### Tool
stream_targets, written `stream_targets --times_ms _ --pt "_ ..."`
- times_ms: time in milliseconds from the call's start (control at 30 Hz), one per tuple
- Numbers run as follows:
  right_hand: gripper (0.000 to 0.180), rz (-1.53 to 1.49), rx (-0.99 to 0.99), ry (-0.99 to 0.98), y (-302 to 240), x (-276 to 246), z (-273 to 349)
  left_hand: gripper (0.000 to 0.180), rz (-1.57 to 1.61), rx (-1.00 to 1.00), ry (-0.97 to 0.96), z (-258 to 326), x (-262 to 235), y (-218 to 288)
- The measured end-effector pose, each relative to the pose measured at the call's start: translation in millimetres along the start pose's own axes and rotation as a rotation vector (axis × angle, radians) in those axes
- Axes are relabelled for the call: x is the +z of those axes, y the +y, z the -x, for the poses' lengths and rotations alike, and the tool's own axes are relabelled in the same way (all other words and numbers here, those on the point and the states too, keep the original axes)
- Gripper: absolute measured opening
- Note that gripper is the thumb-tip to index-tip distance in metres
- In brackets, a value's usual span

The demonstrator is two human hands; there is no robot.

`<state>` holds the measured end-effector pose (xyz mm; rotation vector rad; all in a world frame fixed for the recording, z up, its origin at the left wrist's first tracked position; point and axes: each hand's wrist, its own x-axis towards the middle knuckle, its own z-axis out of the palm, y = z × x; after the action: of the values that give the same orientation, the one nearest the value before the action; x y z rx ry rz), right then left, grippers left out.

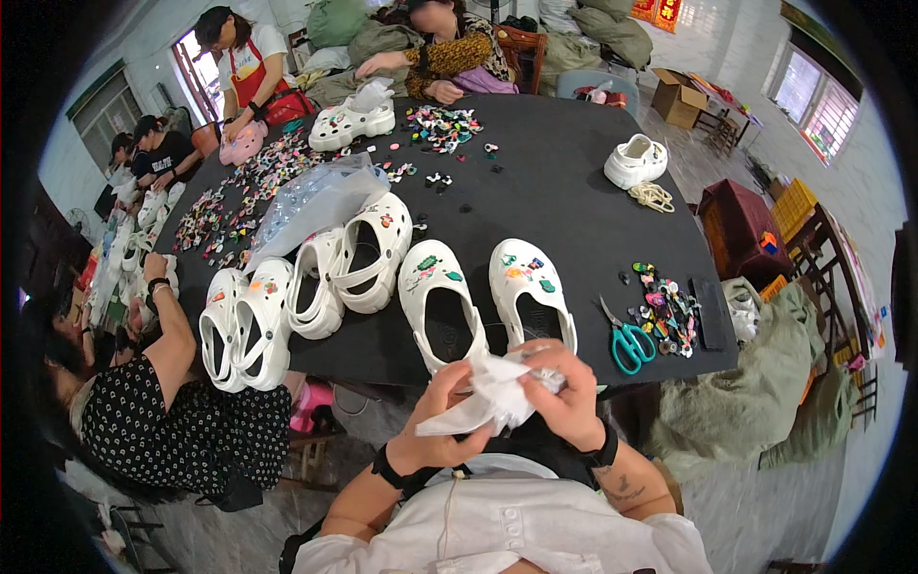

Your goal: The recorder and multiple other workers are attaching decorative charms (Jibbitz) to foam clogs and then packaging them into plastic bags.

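Both hands meet at the table's near edge around a crumpled white wrapping [499, 394]; whether it is thin paper or plastic I cannot tell. My left hand [432, 426] grips one side of it, fingers bent. On the other side, my right hand [571, 400] pinches it between thumb and fingers. Just beyond stand two white clogs, the left clog [428, 277] and the right clog [524, 273], with green and coloured charms on their toes. My hands partly hide the right clog's heel. Teal-handled scissors [631, 346] lie to the right, beside a pile of small charms [666, 306].
More white clogs [263, 316] stand left, by a clear plastic bag [311, 206]. Charms [258, 182] are scattered across the black table [555, 172]. A white shoe [636, 161] sits far right near a cord bundle [652, 197]. Several people work around the table's left and far sides.
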<state>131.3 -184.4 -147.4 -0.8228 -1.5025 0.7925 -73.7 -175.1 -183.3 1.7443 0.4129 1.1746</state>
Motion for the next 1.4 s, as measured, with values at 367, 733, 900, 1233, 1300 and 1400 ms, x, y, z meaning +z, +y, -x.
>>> stream_targets --times_ms 367,733,900,1233,1300,1400 --pt "0.025 0.463 -0.334 -0.056 -6 22 -5 0.129 -0.498 0.09 -0.135 -11 14 3" --pt "0.072 -0.072 -0.059 -0.209 10 11 -12 0.051 -0.425 -0.104 0.311 -33 -36 3" --pt "0.057 0.58 0.022 -0.284 17 14 -18 0.035 -0.985 -0.098 0.309 -48 -55 -5" --pt "0.042 0.687 -0.082 -0.363 25 14 -12 0.04 -1.247 -0.11 0.056 -93 -37 -18" --pt "0.041 0.691 -0.093 -0.369 26 14 -13 0.038 -1.321 -0.05 0.108 -98 -38 -28" --pt "0.041 0.693 -0.091 -0.369 28 13 -13 0.033 -1.347 0.037 0.134 -98 -37 -34"
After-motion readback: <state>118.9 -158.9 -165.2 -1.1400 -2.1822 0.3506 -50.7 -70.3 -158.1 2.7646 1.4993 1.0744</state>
